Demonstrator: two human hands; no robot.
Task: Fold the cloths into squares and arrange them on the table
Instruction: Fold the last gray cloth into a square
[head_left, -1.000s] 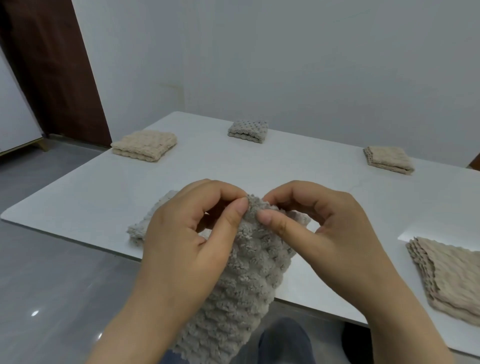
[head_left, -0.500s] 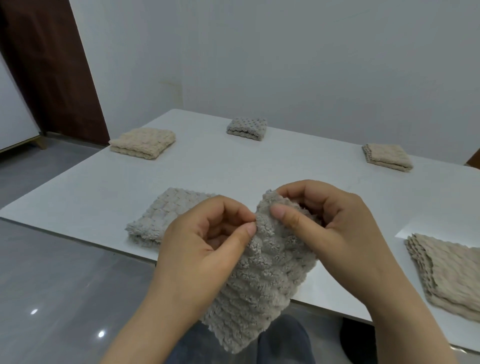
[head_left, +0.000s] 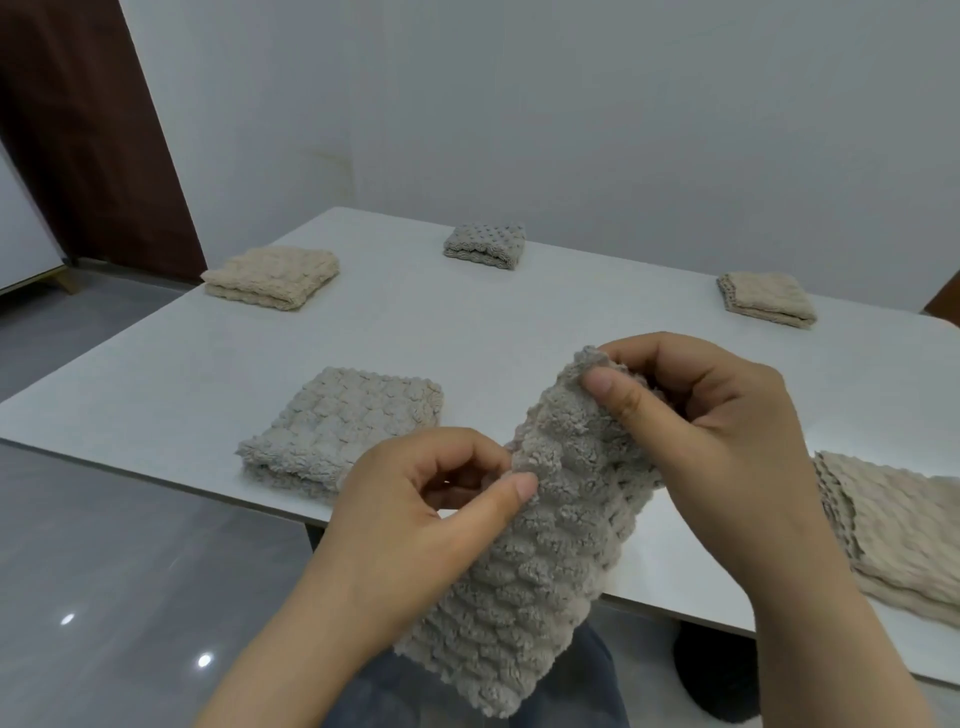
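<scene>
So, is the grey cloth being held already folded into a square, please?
Not yet: the grey cloth hangs as a long strip, pinched by left hand and right hand.

Cut off at the right edge: near beige cloth and table; hidden behind left hand: near corner of folded grey cloth; hidden behind held cloth: fingertips of right hand, thumb excepted.

Left hand and, higher, right hand each pinch the cloth with curled fingers.
</scene>
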